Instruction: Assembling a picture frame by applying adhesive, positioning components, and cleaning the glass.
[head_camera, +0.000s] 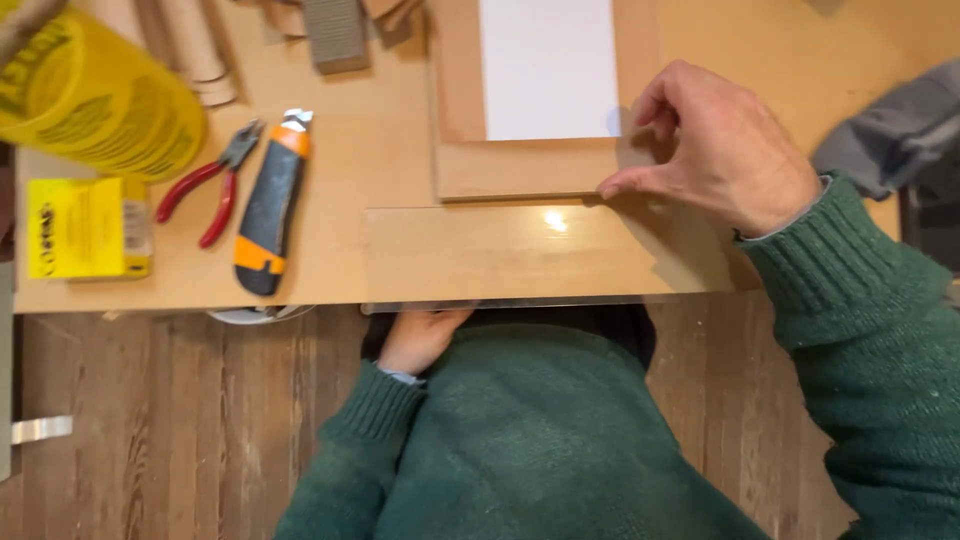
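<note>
A clear plastic sheet (520, 250) lies flat on the wooden table (370, 150), its front edge overhanging the table's front edge. My right hand (715, 150) rests on the sheet's far right edge, fingertips pinched where it meets a brown board (520, 170). A white sheet (548, 68) lies on that board. My left hand (420, 335) is below the table edge, fingers touching the underside of the overhanging plastic. Both arms wear green knitted sleeves.
An orange and grey utility knife (270, 205) and red-handled pliers (205, 185) lie on the left. A yellow box (88, 228) and a yellow roll (100, 95) sit at the far left. Cardboard tubes (195, 50) stand at the back. Grey cloth (890, 130) lies at the right. Wooden floor below.
</note>
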